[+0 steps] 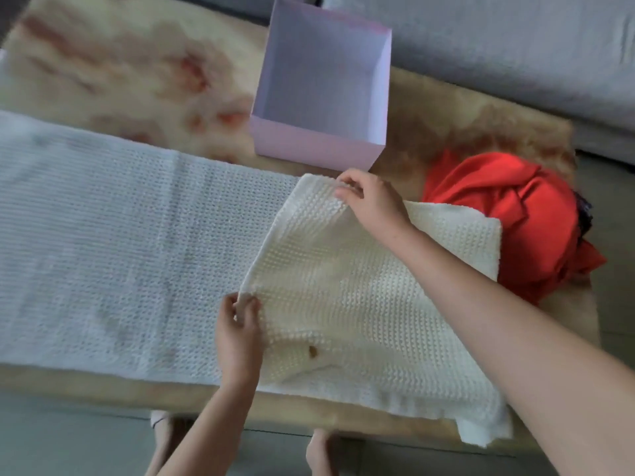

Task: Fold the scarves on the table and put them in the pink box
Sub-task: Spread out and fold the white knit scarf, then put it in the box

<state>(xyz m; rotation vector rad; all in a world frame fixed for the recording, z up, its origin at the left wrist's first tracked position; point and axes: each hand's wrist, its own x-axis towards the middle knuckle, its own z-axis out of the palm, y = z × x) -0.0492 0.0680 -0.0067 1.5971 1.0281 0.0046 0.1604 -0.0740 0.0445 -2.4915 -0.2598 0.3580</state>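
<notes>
Head view, items as I read them: white scarf (120,252) along the near edge of the table (137,63), left end cut off by frame; folded-over right end pinched at its corners by left hand (238,333) and right hand (369,201). Next, red scarf (515,207), right edge, partly covered. Last, pink box (316,146), far edge, open, bare floor showing.

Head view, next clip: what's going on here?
A person is folding a white knitted scarf that lies stretched along the table. The left hand pinches the near corner of its right end and the right hand pinches the far corner, with that end lifted and doubled back over the rest. The red scarf sits in a loose heap at the right, not yet folded. The pink box stands open behind the white scarf, and nothing shows inside it.
</notes>
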